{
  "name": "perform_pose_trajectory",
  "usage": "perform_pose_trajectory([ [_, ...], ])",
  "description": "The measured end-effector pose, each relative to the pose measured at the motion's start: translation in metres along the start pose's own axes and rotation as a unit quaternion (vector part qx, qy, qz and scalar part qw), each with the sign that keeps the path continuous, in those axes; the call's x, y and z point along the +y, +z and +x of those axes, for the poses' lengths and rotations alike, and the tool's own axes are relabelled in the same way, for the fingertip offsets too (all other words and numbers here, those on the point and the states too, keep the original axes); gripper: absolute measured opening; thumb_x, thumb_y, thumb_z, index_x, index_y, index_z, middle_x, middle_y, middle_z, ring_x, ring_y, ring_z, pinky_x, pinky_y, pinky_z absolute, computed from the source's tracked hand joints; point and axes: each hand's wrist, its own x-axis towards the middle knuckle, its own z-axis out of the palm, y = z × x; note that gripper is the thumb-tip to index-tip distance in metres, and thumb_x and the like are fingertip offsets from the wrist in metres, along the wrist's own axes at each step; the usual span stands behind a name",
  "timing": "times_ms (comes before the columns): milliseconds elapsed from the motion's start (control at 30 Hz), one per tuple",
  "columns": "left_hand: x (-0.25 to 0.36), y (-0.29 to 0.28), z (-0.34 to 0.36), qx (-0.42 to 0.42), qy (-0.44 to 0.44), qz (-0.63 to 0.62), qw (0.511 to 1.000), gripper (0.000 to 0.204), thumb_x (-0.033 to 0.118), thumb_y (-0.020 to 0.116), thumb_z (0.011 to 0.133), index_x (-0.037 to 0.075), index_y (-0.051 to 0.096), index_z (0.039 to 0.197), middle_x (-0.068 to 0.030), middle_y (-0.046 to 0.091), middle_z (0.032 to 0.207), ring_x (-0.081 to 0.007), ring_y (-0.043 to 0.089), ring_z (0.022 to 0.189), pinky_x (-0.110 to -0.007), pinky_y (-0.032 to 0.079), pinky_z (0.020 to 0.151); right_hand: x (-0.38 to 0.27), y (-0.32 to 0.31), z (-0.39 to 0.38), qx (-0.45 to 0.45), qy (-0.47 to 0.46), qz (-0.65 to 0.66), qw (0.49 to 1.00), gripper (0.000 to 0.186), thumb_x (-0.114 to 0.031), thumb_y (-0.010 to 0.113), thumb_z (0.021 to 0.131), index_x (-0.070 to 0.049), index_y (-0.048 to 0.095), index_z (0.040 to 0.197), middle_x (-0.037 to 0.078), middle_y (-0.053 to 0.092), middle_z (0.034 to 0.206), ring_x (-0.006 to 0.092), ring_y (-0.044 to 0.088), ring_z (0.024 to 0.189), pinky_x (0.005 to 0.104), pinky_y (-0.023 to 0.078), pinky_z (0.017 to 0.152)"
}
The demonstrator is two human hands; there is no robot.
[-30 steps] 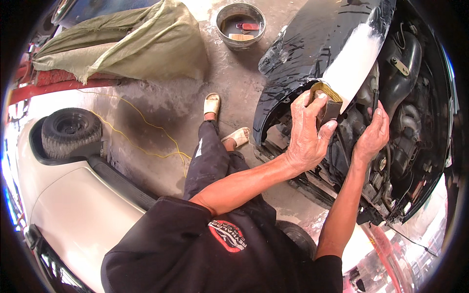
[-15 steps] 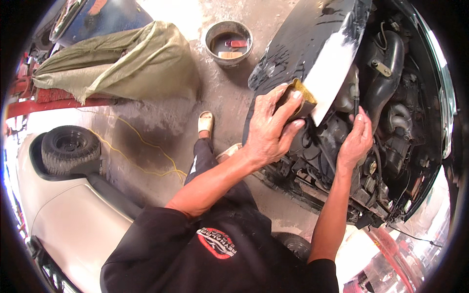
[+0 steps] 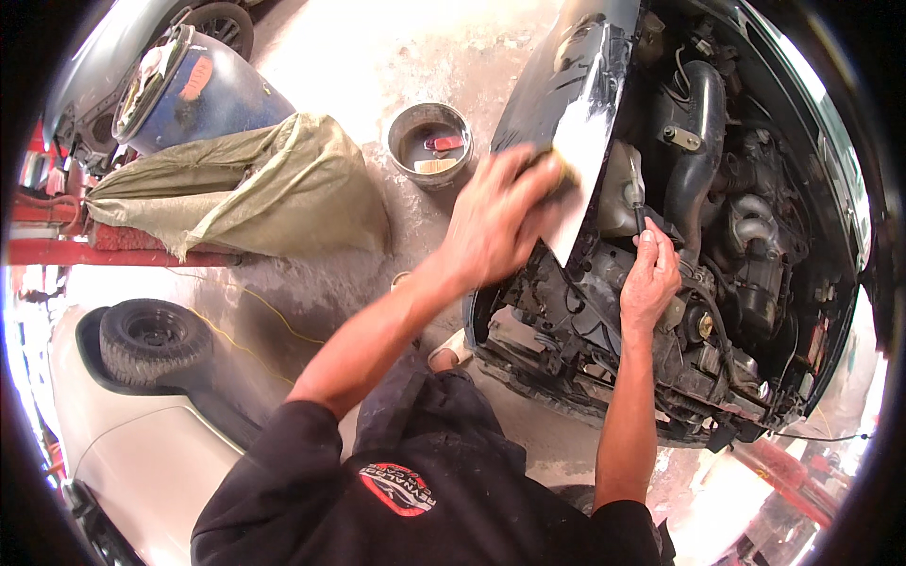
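Observation:
My left hand (image 3: 500,217), blurred by motion, presses a yellow-and-dark sanding pad (image 3: 564,170) against a car fender (image 3: 538,104). The fender is wet-looking black, with a bright white patch (image 3: 587,141) running down to its pointed lower end. The pad lies on the edge of this patch, mostly covered by my fingers. Over the engine bay, my right hand (image 3: 651,278) pinches the black handle of a slim tool (image 3: 639,215). The tool's far end is pale and translucent; its exact kind is unclear.
A round bucket (image 3: 429,187) holding dark water, a red item and a tan block stands beyond my left hand. The open engine bay (image 3: 746,208) has hoses and pipes. Left are a blue drum (image 3: 222,99), a draped green cloth (image 3: 311,189), a yellow cord (image 3: 236,344) and a beige car (image 3: 142,443).
The whole view has shifted, bringing more of the drum into sight. My left hand has moved the pad farther up the white patch. My right hand stays at the black handle.

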Motion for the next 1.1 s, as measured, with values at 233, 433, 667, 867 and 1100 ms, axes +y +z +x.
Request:
perform_pose_trajectory([
  [233,-0.005,0.007,-0.001,0.04,0.003,-0.013,0.999,0.054,0.021,0.076,0.097,0.004,0.061,0.145,-0.0261,0.061,0.141,-0.0444,0.059,0.129,-0.052,0.05,0.108,0.0,0.0,0.0,-0.01,-0.017,-0.026,0.999,0.032,-0.025,0.058,0.112,-0.002,0.078,0.123,0.014,0.079,0.114,0.0332,0.07,0.104,0.0453,0.052,0.094],
  [433,-0.02,0.012,0.014,0.025,0.024,-0.025,0.999,0.057,0.019,0.076,0.097,0.003,0.06,0.149,-0.0251,0.06,0.143,-0.0449,0.06,0.129,-0.053,0.046,0.113,0.0,0.001,0.0,-0.003,-0.019,-0.014,1.0,0.033,-0.024,0.058,0.111,-0.001,0.077,0.123,0.015,0.079,0.116,0.0347,0.069,0.103,0.0456,0.052,0.094],
  [667,-0.003,0.006,-0.017,0.058,0.03,-0.018,0.998,0.058,0.013,0.079,0.092,0.005,0.062,0.147,-0.0287,0.059,0.144,-0.048,0.056,0.134,-0.054,0.049,0.11,0.0,0.0,-0.001,-0.007,-0.039,-0.024,0.999,0.025,-0.016,0.06,0.109,-0.005,0.076,0.125,0.015,0.078,0.114,0.0365,0.066,0.096,0.0471,0.051,0.088],
  [867,-0.01,0.009,0.048,0.055,0.013,0.011,0.998,0.057,0.016,0.078,0.092,0.009,0.061,0.146,-0.0238,0.059,0.143,-0.0459,0.058,0.128,-0.052,0.05,0.108,0.001,-0.001,0.001,-0.014,-0.041,-0.047,0.998,0.035,-0.023,0.055,0.111,0.002,0.075,0.125,0.022,0.077,0.113,0.041,0.067,0.102,0.0488,0.05,0.095],
  [1100,-0.002,-0.001,-0.017,-0.015,0.008,-0.027,0.999,0.074,0.005,0.083,0.08,0.009,0.059,0.15,-0.0265,0.055,0.151,-0.0454,0.059,0.132,-0.057,0.048,0.109,-0.003,-0.003,0.001,-0.012,-0.038,-0.049,0.998,0.035,-0.022,0.056,0.111,0.002,0.075,0.126,0.018,0.079,0.104,0.0336,0.069,0.098,0.0455,0.051,0.093],
])
